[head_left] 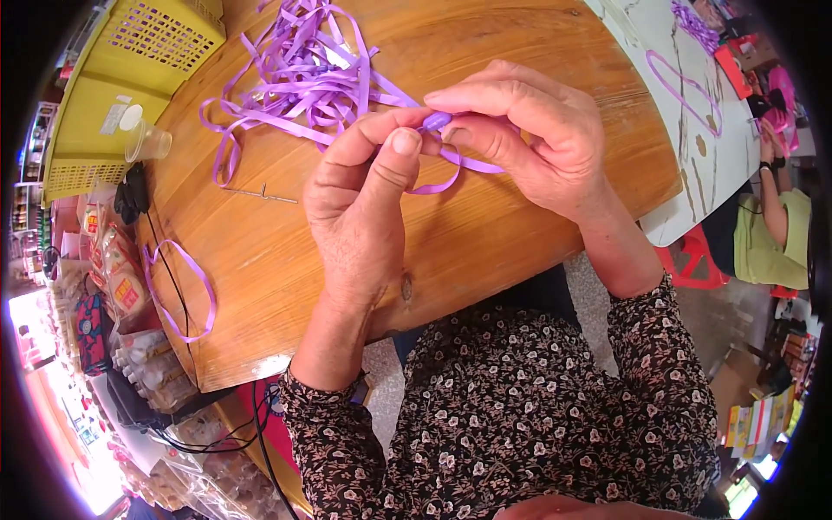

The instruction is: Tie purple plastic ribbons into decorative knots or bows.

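Observation:
Above the wooden table (520,243), both my hands meet at a small, rounded purple plastic piece (436,121) on a purple ribbon (472,163). My left hand (360,191) pinches its left side between thumb and forefinger. From the right, thumb and fingertips of my right hand (546,130) close on the same piece. Part of it is hidden by the fingers. The ribbon droops in a loop below. Just beyond my left hand lies a tangled heap of purple ribbons (299,82). A thin metal tool (264,196) rests left of that hand.
A yellow perforated basket (95,130) and a clear plastic cup (149,143) stand at the left. One ribbon loop (211,299) lies near the table's left edge, beside a black cable (165,256). A white marbled table (685,165) adjoins at right; a person (776,217) is beyond.

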`<state>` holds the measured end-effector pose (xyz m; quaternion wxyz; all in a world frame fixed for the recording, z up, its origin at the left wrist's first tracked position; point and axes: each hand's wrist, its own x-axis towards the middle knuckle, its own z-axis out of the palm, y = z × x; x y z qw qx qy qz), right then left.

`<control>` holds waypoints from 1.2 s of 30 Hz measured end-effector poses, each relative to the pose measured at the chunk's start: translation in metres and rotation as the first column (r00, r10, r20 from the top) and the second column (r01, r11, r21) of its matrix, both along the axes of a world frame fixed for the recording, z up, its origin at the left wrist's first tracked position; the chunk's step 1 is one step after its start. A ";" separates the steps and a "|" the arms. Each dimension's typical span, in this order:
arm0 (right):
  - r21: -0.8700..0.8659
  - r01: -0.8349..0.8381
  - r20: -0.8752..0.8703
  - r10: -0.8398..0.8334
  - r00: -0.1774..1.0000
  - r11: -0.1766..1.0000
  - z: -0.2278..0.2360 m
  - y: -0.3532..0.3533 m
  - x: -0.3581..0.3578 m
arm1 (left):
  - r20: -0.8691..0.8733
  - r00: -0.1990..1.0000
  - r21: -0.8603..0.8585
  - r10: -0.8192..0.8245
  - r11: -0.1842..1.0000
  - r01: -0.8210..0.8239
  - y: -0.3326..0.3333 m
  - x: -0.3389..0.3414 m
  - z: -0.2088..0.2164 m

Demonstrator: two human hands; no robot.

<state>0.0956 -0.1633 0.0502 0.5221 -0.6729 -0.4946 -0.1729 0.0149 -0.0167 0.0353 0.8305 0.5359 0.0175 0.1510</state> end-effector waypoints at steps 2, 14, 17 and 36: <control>0.000 0.038 0.007 -0.038 0.999 0.999 -0.001 0.000 0.000 | -0.021 1.000 -0.004 -0.016 1.000 0.016 0.002 0.001 0.000; 0.045 0.148 0.080 -0.151 0.985 0.988 -0.014 0.007 -0.007 | 0.156 0.967 0.375 0.200 0.894 -0.245 -0.008 0.000 -0.012; 0.026 0.198 0.095 -0.200 0.975 0.980 -0.019 0.007 -0.008 | 0.215 0.957 0.499 0.196 0.820 -0.281 -0.007 0.002 -0.014; 0.080 0.877 -0.142 -0.865 0.480 0.474 0.044 -0.291 0.110 | 0.248 0.931 0.524 0.268 0.771 -0.362 0.004 0.019 -0.023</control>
